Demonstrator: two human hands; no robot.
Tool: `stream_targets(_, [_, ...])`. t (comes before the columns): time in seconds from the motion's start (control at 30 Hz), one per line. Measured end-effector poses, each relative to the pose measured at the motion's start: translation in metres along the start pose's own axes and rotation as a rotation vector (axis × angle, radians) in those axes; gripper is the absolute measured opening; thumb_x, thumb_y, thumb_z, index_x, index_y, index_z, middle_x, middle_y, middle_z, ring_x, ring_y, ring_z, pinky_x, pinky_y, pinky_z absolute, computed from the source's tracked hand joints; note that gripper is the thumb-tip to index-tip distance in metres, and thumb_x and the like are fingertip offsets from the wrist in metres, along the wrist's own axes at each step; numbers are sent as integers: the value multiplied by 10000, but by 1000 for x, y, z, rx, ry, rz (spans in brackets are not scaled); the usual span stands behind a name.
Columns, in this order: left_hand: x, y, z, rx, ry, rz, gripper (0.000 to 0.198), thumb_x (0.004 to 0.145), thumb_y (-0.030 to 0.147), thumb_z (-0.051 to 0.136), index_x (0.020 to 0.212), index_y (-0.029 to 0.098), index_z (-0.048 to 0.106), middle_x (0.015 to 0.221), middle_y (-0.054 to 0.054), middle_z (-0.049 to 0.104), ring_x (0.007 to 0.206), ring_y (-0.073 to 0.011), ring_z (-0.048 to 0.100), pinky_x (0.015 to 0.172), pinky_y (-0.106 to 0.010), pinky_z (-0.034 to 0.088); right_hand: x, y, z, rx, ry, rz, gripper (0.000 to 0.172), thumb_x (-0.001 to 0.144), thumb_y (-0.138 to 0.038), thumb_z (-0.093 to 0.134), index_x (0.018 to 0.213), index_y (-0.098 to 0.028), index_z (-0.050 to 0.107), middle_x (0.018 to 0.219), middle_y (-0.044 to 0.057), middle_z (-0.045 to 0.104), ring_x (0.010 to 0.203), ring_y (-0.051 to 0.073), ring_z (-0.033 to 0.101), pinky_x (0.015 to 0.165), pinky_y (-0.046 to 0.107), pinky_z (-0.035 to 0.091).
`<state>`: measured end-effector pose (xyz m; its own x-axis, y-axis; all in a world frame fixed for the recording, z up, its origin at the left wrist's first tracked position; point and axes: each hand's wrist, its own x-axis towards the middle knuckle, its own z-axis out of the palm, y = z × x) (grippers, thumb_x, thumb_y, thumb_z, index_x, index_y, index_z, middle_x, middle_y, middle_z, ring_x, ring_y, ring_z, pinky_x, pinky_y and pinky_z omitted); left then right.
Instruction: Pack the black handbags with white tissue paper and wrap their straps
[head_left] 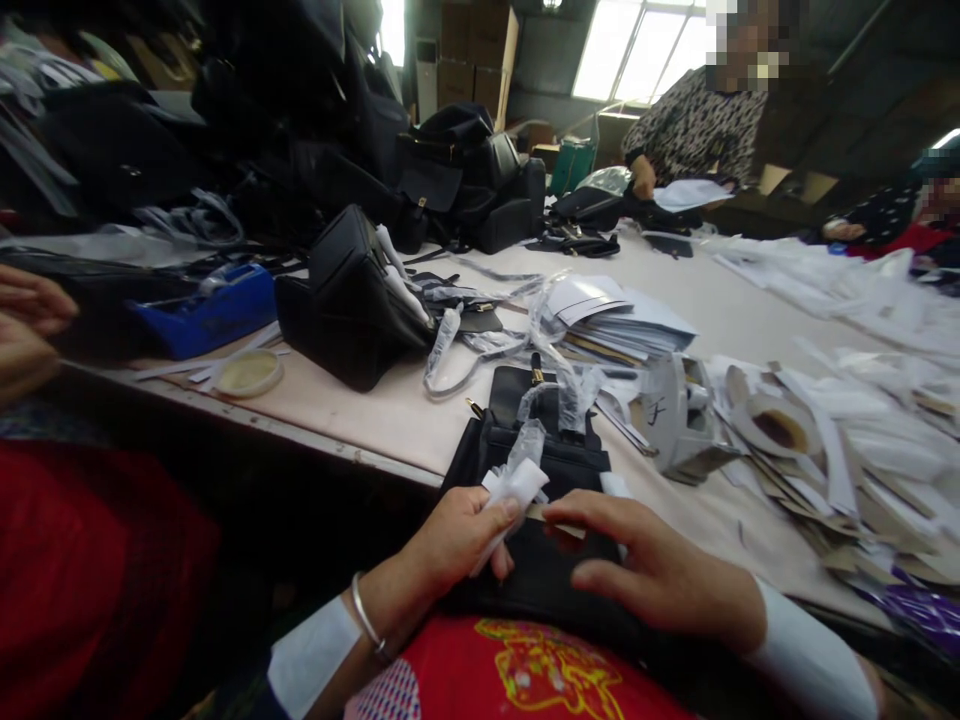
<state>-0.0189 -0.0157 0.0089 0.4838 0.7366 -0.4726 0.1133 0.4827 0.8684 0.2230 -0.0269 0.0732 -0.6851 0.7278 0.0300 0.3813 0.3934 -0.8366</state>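
Observation:
A black leather handbag (534, 440) lies at the near table edge, partly on my lap, with clear plastic wrapping on its straps. My left hand (457, 545) is closed in a pinch on a small white paper piece (517, 487) at the bag's front. My right hand (649, 570) rests on the bag beside it, fingers curled, thumb and forefinger pinching a thin tan strip (559, 520) that runs from the white piece.
Another black handbag (352, 300) stands on the beige table (390, 405), near a blue tape dispenser (214, 310) and a round lid (249, 372). Paper stacks (615, 320) and white scraps (847, 450) lie right. Someone's hands (26, 330) show left; a person (697, 120) works at the far end.

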Motion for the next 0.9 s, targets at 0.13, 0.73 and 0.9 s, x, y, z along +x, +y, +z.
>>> stream_targets(0.13, [0,-1,-1,96,-11,2,537,856,701,536,786,173,602,483,-7,619,412,-142,525,435,-228,332,29,-19,-11,-618,-124,-242,236,989,-105,437,1000,-124,671,838,88,683,726,189,600,665,317,452])
stream_targets(0.73, [-16,19,1,562,19,260,306,930,451,565,907,177,700,821,-63,751,718,-216,686,628,-279,468,81,3,13,-267,-40,-103,181,837,-18,602,701,-128,651,750,34,601,700,131,565,656,229,435])
stream_targets(0.9, [-5,9,9,233,25,67,397,916,493,557,1066,150,690,860,-76,773,675,-197,680,552,-259,451,77,9,17,-204,36,-119,234,870,-45,568,669,-136,648,745,46,624,701,140,591,659,242,459])
